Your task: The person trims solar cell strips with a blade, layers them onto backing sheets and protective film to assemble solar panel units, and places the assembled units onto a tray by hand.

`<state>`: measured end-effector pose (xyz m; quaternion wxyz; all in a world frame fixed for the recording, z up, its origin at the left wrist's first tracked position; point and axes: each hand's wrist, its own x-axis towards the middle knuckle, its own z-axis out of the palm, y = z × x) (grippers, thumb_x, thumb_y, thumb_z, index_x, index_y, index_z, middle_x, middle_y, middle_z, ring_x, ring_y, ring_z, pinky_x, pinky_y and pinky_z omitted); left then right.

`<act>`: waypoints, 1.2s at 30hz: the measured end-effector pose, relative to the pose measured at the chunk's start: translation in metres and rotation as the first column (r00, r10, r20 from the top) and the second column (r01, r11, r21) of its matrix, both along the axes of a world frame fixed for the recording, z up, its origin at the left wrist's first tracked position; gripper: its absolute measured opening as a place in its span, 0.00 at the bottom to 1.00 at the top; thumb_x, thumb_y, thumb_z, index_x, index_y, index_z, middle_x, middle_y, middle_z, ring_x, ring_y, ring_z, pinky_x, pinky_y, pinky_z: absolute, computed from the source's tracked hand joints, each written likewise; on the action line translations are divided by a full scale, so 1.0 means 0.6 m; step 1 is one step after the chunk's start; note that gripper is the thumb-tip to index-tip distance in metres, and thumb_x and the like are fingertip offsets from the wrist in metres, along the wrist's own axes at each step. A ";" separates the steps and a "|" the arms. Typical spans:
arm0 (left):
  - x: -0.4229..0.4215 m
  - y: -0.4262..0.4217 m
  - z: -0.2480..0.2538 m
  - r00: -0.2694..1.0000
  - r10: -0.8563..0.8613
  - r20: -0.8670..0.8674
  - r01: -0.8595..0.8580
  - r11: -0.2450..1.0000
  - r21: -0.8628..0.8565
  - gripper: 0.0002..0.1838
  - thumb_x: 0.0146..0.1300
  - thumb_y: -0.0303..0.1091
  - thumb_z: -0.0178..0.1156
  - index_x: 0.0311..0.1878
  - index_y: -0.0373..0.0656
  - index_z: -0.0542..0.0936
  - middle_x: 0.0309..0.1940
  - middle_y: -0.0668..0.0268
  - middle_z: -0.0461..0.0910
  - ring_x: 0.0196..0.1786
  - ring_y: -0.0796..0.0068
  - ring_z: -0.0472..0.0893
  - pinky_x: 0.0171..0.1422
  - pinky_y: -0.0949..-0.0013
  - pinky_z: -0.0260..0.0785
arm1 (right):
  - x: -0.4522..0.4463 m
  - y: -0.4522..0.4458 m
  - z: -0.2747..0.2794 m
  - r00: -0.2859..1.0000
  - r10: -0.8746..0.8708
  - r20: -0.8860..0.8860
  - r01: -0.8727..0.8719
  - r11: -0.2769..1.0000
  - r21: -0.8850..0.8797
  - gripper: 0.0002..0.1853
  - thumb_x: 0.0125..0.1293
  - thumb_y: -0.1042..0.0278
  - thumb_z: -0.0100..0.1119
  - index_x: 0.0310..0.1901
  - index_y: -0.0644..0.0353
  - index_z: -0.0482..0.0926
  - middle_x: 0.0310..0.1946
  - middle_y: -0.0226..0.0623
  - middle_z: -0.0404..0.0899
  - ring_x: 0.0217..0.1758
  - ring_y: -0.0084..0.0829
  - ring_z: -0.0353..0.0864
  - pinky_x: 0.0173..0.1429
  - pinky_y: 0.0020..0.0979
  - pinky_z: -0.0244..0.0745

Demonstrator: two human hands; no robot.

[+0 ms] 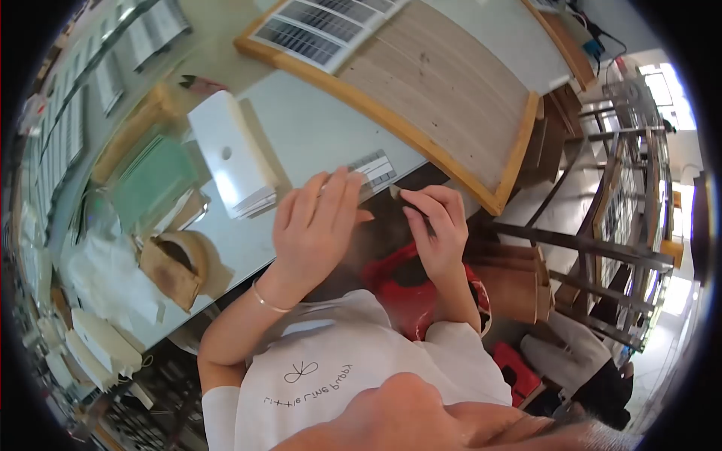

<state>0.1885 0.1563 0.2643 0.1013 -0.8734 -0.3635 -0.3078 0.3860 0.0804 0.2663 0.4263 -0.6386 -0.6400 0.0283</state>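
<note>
Near the table's front edge, my left hand lies palm down with its fingers extended over one end of a small flat strip marked with rectangles. Part of that strip is hidden under the fingers. To its right, my right hand is raised just off the edge, with thumb and forefinger pinched near a small dark and pale piece. That piece is too small to name. A white box or stack of cards lies on the glass-topped table, left of the strip.
A wood-framed tray holding printed sheets spans the table's back. Green sheets, a tape roll and plastic bags lie left. Metal racks stand right. Below are a red stool and a cardboard box.
</note>
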 end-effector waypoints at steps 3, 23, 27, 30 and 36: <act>-0.008 -0.006 0.004 0.998 -0.047 -0.034 0.044 0.997 -0.063 0.23 0.71 0.51 0.64 0.60 0.46 0.85 0.59 0.68 0.84 0.61 0.65 0.81 0.60 0.61 0.72 | 0.007 0.006 -0.015 0.993 0.109 -0.034 -0.108 0.994 0.017 0.19 0.56 0.84 0.72 0.50 0.60 0.87 0.43 0.38 0.79 0.40 0.36 0.81 0.42 0.33 0.78; 0.004 0.009 -0.002 0.971 -0.198 -0.134 0.170 0.966 -0.196 0.22 0.66 0.41 0.70 0.60 0.41 0.84 0.62 0.63 0.84 0.63 0.60 0.81 0.62 0.61 0.75 | 0.021 0.020 -0.040 0.976 0.154 0.152 -0.160 0.987 0.024 0.24 0.47 0.78 0.71 0.50 0.54 0.88 0.43 0.35 0.79 0.34 0.33 0.79 0.34 0.31 0.75; 0.004 0.010 -0.003 0.970 -0.197 -0.145 0.171 0.969 -0.179 0.21 0.67 0.41 0.69 0.60 0.42 0.84 0.61 0.63 0.84 0.63 0.61 0.82 0.62 0.61 0.75 | 0.021 0.020 -0.040 0.974 0.145 0.174 -0.152 0.988 0.032 0.23 0.48 0.77 0.70 0.50 0.54 0.88 0.43 0.34 0.79 0.34 0.33 0.79 0.35 0.31 0.74; 0.006 0.010 -0.007 0.972 -0.193 -0.131 0.171 0.972 -0.163 0.21 0.67 0.41 0.69 0.60 0.42 0.84 0.61 0.63 0.84 0.63 0.60 0.82 0.62 0.61 0.75 | 0.021 0.019 -0.040 0.970 0.135 0.201 -0.144 0.989 0.032 0.23 0.48 0.76 0.70 0.50 0.55 0.88 0.44 0.34 0.79 0.35 0.33 0.79 0.36 0.32 0.74; 0.006 0.009 -0.006 0.970 -0.198 -0.142 0.172 0.969 -0.176 0.21 0.66 0.41 0.70 0.59 0.41 0.84 0.61 0.62 0.84 0.63 0.59 0.81 0.62 0.60 0.73 | 0.022 0.018 -0.042 0.970 0.127 0.206 -0.139 0.989 0.042 0.23 0.49 0.75 0.70 0.51 0.55 0.88 0.44 0.35 0.79 0.36 0.34 0.80 0.37 0.32 0.74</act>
